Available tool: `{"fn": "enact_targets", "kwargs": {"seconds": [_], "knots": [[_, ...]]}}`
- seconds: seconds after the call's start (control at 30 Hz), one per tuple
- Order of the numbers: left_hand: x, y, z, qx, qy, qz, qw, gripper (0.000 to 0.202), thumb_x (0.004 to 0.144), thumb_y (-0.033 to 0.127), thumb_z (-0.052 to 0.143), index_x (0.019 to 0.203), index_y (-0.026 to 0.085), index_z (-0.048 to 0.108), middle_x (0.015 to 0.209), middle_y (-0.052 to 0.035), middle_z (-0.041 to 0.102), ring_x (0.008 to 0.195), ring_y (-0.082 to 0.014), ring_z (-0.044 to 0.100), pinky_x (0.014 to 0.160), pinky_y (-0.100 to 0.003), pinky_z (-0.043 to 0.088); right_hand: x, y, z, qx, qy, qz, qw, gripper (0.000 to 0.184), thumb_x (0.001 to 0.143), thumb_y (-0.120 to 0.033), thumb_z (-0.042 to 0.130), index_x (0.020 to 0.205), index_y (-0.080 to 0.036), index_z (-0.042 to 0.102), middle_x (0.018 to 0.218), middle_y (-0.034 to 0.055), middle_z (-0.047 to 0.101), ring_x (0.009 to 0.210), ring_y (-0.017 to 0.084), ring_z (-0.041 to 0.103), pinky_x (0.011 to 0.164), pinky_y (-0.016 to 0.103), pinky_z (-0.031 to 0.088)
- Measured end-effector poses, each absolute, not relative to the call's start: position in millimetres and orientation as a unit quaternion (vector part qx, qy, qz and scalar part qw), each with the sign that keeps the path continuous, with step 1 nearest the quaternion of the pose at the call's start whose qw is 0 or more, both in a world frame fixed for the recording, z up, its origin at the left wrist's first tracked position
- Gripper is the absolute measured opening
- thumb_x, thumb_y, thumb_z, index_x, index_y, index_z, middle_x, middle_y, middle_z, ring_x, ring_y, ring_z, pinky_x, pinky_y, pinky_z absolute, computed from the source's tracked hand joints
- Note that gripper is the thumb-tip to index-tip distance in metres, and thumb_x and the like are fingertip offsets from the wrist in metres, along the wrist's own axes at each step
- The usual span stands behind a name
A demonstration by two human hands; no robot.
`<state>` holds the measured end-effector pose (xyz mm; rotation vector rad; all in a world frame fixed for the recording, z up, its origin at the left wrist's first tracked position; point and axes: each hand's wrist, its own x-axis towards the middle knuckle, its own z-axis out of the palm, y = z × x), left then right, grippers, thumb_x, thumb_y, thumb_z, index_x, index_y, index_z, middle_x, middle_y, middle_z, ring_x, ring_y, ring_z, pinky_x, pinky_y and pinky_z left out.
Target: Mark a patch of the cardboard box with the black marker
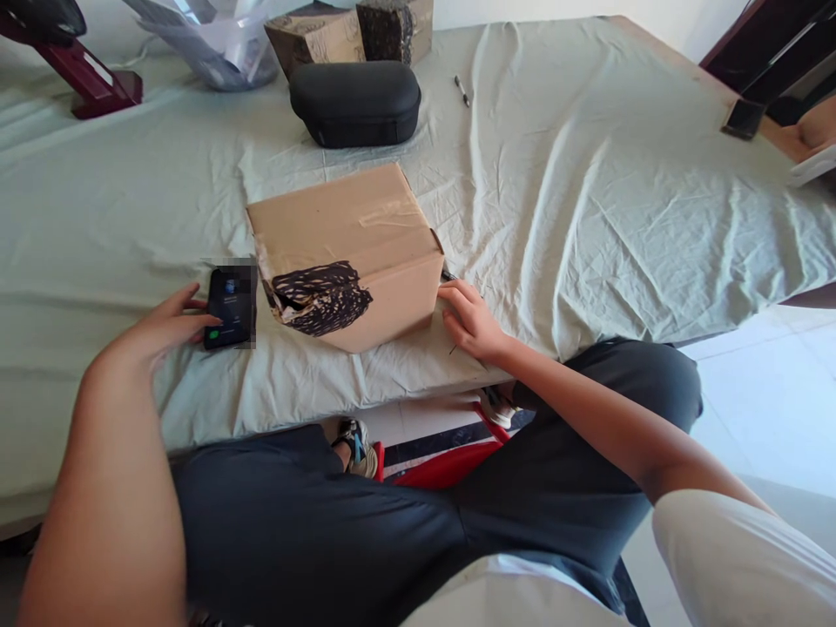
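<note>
A dark smartphone (230, 306) with a lit screen, partly blurred out, lies on the cloth left of the box. My left hand (171, 324) is at its left edge, fingers apart, with the thumb over the lower screen. A brown cardboard box (353, 235) stands in front of me; black scribble covers part of its near side and its left corner is torn. My right hand (475, 322) rests at the box's lower right edge, its fingers slightly bent and apart. A small dark object (448, 275) shows between that hand and the box; its kind is unclear.
A pale green cloth (522, 200) covers the table. Behind the box are a black case (356, 104), more cardboard boxes (320, 37), a clear plastic container (215, 48), a pen (461, 91) and a dark red stand (97, 83). Another person's hand (816, 131) is at far right.
</note>
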<state>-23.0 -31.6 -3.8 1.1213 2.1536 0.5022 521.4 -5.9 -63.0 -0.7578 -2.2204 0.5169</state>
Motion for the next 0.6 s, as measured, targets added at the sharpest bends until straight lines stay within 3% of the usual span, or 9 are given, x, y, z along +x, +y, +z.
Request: {"fn": "enact_targets", "kwargs": {"seconds": [0.17,0.33,0.6], "knots": [[-19,-32,3,0.404,0.825,0.196,0.344,0.131,0.067,0.018,0.081,0.187,0.011,0.029,0.150,-0.0204,0.061,0.092,-0.0173,0.061,0.067,-0.022,0.052,522,-5,-64,-0.297,-0.860,0.204,0.361,0.043,0.110,-0.020,0.046,0.150,-0.028,0.060,0.136,0.0156,0.070,0.125,0.035,0.067,0.104,0.056,0.056],[-31,-31,-1,0.422,0.805,0.205,0.362,0.137,0.056,0.016,0.075,0.186,0.016,0.033,0.138,-0.0155,0.067,0.095,-0.0201,0.062,0.073,-0.024,0.052,522,-6,-62,-0.298,-0.858,0.210,0.363,0.042,0.111,-0.020,0.046,0.150,-0.027,0.060,0.137,0.0159,0.069,0.127,0.035,0.067,0.106,0.056,0.056],[-29,-30,1,0.448,0.811,0.156,0.341,0.139,0.066,0.024,0.085,0.189,0.015,0.021,0.152,-0.0222,0.062,0.094,-0.0203,0.064,0.072,-0.026,0.054,520,-7,-62,-0.296,-0.855,0.207,0.373,0.041,0.110,-0.018,0.046,0.148,-0.027,0.061,0.135,0.0155,0.070,0.124,0.035,0.068,0.105,0.056,0.056]]}}
